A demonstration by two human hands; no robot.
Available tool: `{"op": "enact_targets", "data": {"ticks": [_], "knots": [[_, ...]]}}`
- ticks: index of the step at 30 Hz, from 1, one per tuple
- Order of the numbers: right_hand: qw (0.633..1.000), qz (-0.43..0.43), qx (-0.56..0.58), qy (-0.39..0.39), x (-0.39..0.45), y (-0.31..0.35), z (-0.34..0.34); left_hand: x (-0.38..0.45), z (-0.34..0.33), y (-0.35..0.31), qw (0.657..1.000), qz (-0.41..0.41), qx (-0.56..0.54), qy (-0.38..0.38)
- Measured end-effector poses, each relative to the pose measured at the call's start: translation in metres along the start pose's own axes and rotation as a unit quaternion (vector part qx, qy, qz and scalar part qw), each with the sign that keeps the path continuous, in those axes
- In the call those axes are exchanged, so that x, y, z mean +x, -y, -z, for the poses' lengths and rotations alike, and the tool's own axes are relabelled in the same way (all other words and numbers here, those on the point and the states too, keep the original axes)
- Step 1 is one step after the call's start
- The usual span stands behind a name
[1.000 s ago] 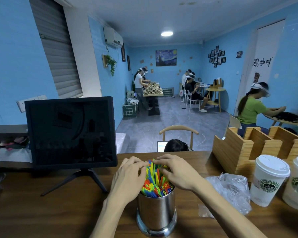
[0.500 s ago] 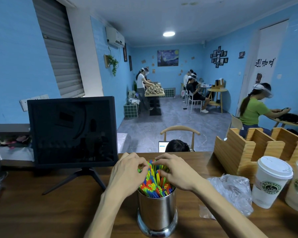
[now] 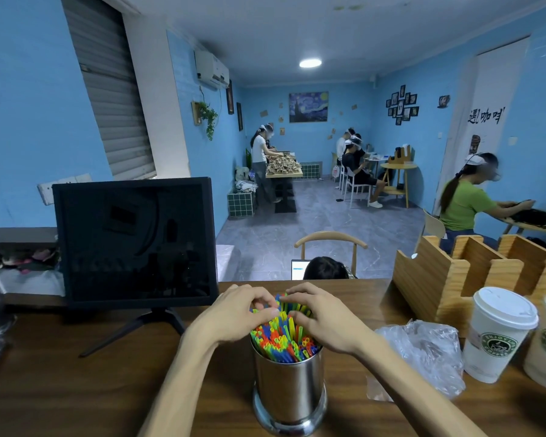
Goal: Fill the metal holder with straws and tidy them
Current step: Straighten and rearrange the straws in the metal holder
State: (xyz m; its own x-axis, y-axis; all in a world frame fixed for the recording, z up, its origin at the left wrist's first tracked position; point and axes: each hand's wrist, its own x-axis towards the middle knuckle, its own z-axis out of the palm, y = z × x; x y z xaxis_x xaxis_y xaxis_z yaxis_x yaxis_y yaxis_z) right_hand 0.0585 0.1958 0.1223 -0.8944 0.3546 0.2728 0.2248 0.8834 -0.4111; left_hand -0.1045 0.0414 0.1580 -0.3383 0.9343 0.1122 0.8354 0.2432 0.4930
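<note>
- Left hand [image 3: 234, 313]: we see it curled over the near-left side of the straws [image 3: 282, 334], fingers bent and closing round the bundle's upper ends.
- Right hand [image 3: 325, 316]: it mirrors the left, fingers curled round the right side of the bundle; the two sets of fingertips nearly meet above the far tips.
- Step in hand, as we judge it: gathering and levelling. We would squeeze evenly from both sides and press lightly downward, so that the raised straws settle without buckling or springing out over the rim.
- Metal holder [image 3: 289, 389]: an upright steel cylinder on the wooden counter [image 3: 60, 389], near its front edge, between the forearms. We see it packed with multicoloured straws, their open ends standing above the rim and leaning away from us.
- Plastic bag [image 3: 423, 354]: crumpled, just right of the holder; we cannot tell whether anything is left in it.
- Paper cups [image 3: 498, 332]: two, lidded, at far right; contents hidden.
- Wooden organiser [image 3: 448, 272]: behind the cups; the compartments we can see into look empty.
- Monitor [image 3: 133, 241]: dark, at the counter's left.
</note>
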Motion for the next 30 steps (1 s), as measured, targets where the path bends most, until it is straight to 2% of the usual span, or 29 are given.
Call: {"op": "enact_targets", "data": {"ticks": [3,6,12,16,23,26,30], "knots": [[1.0,-0.002,0.004,0.002,0.0,0.0,0.0,0.003,0.003,-0.003,0.998,0.004,-0.043,0.039],[1.0,-0.004,0.006,0.004,-0.001,0.0,0.0,0.004,0.002,-0.004,0.996,0.009,-0.08,0.026],[1.0,-0.005,0.007,-0.003,-0.002,0.001,0.0,0.0,-0.005,-0.008,0.993,0.037,-0.089,-0.072],[1.0,0.006,0.01,-0.02,-0.003,0.003,0.001,-0.003,-0.004,-0.014,0.976,0.034,-0.14,-0.162],[0.985,0.056,0.148,-0.074,0.001,0.029,0.014,-0.001,0.014,-0.026,0.967,-0.019,-0.137,-0.214],[0.968,0.04,0.23,-0.09,0.009,0.037,0.016,0.001,0.017,-0.035,0.96,-0.045,-0.149,-0.231],[0.954,0.026,0.272,-0.123,0.018,0.038,0.018,0.001,0.015,-0.04,0.939,-0.062,-0.208,-0.266]]}}
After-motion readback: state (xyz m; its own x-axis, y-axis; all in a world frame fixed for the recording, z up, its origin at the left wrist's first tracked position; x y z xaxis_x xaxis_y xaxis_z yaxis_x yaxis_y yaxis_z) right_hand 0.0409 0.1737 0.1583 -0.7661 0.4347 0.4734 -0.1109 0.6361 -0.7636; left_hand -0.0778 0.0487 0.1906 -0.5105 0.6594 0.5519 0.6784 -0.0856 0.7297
